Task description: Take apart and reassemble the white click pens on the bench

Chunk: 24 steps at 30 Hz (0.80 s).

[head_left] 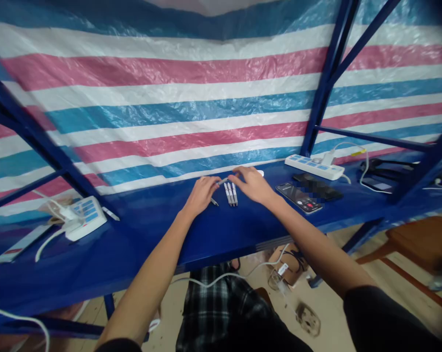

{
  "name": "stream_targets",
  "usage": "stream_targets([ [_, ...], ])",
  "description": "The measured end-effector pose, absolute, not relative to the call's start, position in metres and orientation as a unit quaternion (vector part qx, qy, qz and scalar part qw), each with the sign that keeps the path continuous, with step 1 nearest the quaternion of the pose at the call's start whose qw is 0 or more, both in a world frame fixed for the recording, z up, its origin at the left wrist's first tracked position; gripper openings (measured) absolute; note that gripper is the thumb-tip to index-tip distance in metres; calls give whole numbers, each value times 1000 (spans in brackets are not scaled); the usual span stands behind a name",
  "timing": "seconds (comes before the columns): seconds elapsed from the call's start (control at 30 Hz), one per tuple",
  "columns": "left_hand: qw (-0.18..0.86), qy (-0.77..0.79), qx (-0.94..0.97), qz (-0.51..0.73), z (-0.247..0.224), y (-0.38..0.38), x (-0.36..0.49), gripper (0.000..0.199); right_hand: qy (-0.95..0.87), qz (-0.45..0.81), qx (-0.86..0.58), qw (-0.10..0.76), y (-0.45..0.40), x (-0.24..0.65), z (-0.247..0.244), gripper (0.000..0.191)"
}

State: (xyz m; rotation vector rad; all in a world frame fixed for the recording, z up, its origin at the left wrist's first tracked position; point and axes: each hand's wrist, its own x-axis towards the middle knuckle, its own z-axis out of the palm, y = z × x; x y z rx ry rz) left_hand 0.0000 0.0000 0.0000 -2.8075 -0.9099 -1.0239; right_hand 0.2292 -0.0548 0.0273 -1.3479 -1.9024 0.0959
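Several white-and-grey pens [231, 194] lie side by side on the blue table [147, 220], pointing toward me. Just above their far ends, one more pen [222, 181] is held crosswise between my hands. My left hand [203, 192] has its fingers closed on the left end of that pen. My right hand [250, 183] is at the pen's right end, its fingers bent around it; the fingertips are small and partly hidden. Beneath my left hand, another pen [214, 201] sticks out toward the row.
A power strip [87, 217] and a pen [111, 213] lie at the left, near a flat box [22, 243]. On the right are a phone [299, 197], a dark wallet-like item [318, 187] and another power strip [314, 167]. Blue metal posts [325, 83] frame the table.
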Motion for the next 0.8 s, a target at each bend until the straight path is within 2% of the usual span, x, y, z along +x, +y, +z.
stream_targets([
  [0.1, 52, -312, -880, -353, 5, -2, -4, 30, -787, 88, -459, 402, -30, 204, 27, 42],
  [0.2, 54, -342, -868, -356, 3, 0, -11, 27, -801, 215, -422, 366, -3, 198, 16, 40],
  [0.27, 48, -354, -868, -345, 1, 5, -17, 27, -780, 275, -412, 382, 9, 203, 5, 38],
  [0.4, 38, -361, -876, -317, -4, 13, -24, 27, -749, 328, -385, 428, 11, 216, -10, 39],
  [0.7, 57, -300, -866, -396, -2, 11, -23, 25, -721, 389, -350, 455, 8, 209, -13, 40],
  [0.8, 28, -288, -861, -419, -3, 11, -21, 22, -724, 390, -343, 455, 9, 207, -13, 38],
])
